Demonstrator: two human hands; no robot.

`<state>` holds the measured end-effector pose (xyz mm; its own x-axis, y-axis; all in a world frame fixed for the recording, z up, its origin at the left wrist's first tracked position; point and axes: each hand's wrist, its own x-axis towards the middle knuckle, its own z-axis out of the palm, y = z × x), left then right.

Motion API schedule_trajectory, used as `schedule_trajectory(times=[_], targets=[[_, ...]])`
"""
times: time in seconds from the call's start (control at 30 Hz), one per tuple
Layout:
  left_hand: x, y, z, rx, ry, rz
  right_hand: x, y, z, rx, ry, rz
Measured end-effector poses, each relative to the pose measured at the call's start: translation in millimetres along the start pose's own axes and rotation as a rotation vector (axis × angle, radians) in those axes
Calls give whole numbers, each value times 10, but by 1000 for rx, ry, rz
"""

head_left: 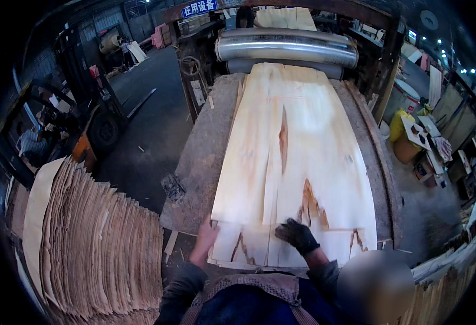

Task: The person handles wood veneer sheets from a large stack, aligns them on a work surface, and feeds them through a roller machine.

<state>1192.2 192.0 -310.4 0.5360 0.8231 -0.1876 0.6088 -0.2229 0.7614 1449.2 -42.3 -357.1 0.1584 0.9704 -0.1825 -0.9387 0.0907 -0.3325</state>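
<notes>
Large pale wood veneer sheets (246,157) lie lengthwise in front of me, with brown splits and knots in them. The top sheet's near edge is set back, so the veneer sheet below (286,252) shows. My left hand (206,238) is bare and closed at the near left corner of the top sheet, its fingertips at the edge and partly hidden. My right hand (297,236), in a dark glove, lies on the veneer by the top sheet's near edge, its fingers pointing left and nothing visible held in it.
Shiny metal rollers (286,46) stand at the far end of the worn table (200,157). A tall stack of veneer (102,238) is at my left. Beyond it a person sits by a forklift (94,127). Buckets, a yellow bag (400,124) and scrap boards line the right.
</notes>
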Motion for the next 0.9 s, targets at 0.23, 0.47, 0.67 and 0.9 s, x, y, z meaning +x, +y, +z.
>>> schedule_trajectory(times=[0.23,0.47,0.67,0.9], targets=[[-329,-216,355,196,71,123,1165,-718,-101,45,106,-145],[-284,-222,239,5,6,131,1402,-730,-14,-30,193,-186],[-329,-81,57,-405,-69,9,180,155,104,-133,114,125],[-515,716,-429,-846,-307,15,-1007,535,604,-65,367,324]])
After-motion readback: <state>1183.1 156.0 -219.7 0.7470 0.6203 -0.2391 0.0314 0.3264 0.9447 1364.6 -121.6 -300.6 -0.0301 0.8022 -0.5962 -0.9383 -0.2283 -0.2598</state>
